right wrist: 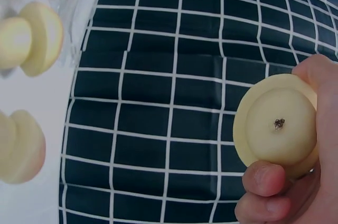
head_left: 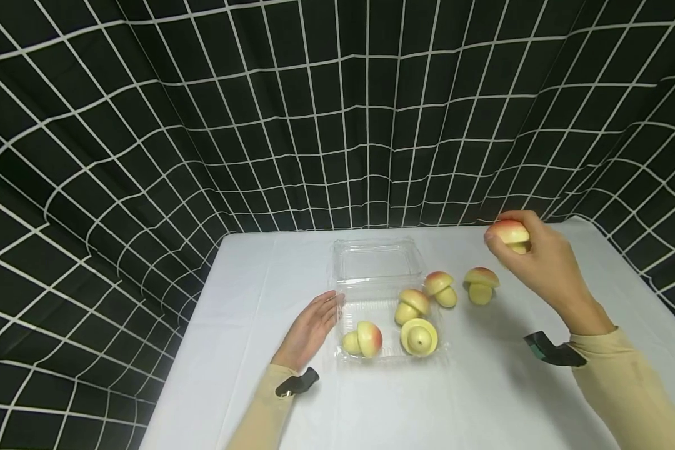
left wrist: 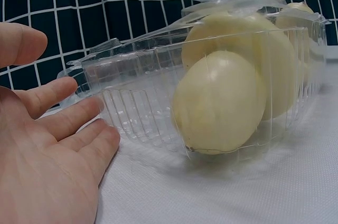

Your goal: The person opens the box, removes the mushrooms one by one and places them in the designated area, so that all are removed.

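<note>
My right hand (head_left: 554, 269) holds a yellow mushroom-shaped piece with a red-tinged cap (head_left: 508, 231) above the table's far right. In the right wrist view, fingers and thumb are curled round the cap of this mushroom (right wrist: 280, 123), its stem end facing the camera. My left hand (head_left: 310, 328) lies palm-up with loosely extended fingers beside a clear plastic clamshell box (head_left: 371, 307), fingertips at its left wall. Inside the box are one mushroom at the left (head_left: 369, 339), one stem-up at the right (head_left: 419, 337) and another behind it (head_left: 412, 305).
The box's lid (head_left: 378, 259) is folded back, away from me. Two more mushrooms are right of the box: one beside its edge (head_left: 440, 289), another farther right (head_left: 480, 284). A white cloth covers the table (head_left: 247, 300); a black gridded curtain (head_left: 365, 144) hangs behind.
</note>
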A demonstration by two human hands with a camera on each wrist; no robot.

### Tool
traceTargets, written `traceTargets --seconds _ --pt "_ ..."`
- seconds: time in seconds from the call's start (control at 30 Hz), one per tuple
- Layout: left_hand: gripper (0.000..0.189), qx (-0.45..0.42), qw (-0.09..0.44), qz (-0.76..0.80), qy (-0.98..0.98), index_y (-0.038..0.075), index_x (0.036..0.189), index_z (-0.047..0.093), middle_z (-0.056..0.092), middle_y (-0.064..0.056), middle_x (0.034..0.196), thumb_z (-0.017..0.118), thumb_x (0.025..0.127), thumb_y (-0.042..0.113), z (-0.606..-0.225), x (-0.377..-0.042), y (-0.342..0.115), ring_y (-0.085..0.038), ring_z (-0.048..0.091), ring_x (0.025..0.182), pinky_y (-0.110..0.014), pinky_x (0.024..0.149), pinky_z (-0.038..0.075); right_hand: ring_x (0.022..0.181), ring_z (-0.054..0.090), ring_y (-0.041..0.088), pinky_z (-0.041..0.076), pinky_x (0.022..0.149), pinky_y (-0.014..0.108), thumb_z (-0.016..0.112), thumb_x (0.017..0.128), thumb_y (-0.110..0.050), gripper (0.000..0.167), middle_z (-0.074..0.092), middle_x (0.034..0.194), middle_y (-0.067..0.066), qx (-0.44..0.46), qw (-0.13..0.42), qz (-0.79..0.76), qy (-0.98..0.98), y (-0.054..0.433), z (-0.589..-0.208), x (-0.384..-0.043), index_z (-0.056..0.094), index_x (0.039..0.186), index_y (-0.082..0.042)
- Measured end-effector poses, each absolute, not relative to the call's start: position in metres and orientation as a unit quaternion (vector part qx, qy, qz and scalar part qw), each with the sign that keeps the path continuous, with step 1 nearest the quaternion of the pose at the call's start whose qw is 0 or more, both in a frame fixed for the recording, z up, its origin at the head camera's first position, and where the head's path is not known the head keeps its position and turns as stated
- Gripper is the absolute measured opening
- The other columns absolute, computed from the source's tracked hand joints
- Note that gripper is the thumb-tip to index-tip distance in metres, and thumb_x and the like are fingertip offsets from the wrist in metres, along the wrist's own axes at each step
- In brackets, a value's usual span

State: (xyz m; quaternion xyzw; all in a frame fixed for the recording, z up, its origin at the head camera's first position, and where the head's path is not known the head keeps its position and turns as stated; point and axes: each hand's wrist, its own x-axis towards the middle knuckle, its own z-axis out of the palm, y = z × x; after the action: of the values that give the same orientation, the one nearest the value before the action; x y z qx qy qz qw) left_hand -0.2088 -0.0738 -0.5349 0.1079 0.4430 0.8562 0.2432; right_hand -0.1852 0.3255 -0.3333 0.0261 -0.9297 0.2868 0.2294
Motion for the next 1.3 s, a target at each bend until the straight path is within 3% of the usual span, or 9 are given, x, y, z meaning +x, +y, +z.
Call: traceTargets --seconds 0.4,0.73,1.3 --pt "0.055 0.114 0.245 0.853 0.446 -0.002 0.158 0.012 0.015 -0.021 0.169 0.021 0.113 0.028 -0.535 -0.209 -0.074 -0.030 0.012 0.159 -0.035 0.132 0.015 0.070 0.047 0.010 0.037 0.050 0.025 0.070 0.094 -0.040 0.045 0.064 0.102 0.013 0.021 0.222 0.266 -0.938 0.342 -0.332 -0.189 0.060 0.130 -0.015" --pt "0.054 0.117 0.241 0.855 0.444 -0.003 0.158 0.013 0.016 -0.021 0.168 0.020 0.113 0.027 -0.536 -0.209 -0.074 -0.030 0.014 0.159 -0.035 0.132 0.017 0.084 0.056 0.033 0.037 0.052 0.025 0.066 0.095 -0.045 0.059 0.061 0.110 0.022 -0.005 0.178 0.258 -0.950 0.353 -0.331 -0.190 0.049 0.138 -0.008" --pt "0.055 0.116 0.238 0.860 0.436 -0.005 0.158 0.011 0.014 -0.023 0.168 0.020 0.113 0.026 -0.536 -0.209 -0.074 -0.033 0.012 0.159 -0.037 0.132 0.015 0.085 0.051 0.029 0.036 0.051 0.026 0.063 0.096 -0.046 0.059 0.058 0.113 0.022 -0.038 0.166 0.258 -0.951 0.367 -0.341 -0.190 0.048 0.140 -0.009"
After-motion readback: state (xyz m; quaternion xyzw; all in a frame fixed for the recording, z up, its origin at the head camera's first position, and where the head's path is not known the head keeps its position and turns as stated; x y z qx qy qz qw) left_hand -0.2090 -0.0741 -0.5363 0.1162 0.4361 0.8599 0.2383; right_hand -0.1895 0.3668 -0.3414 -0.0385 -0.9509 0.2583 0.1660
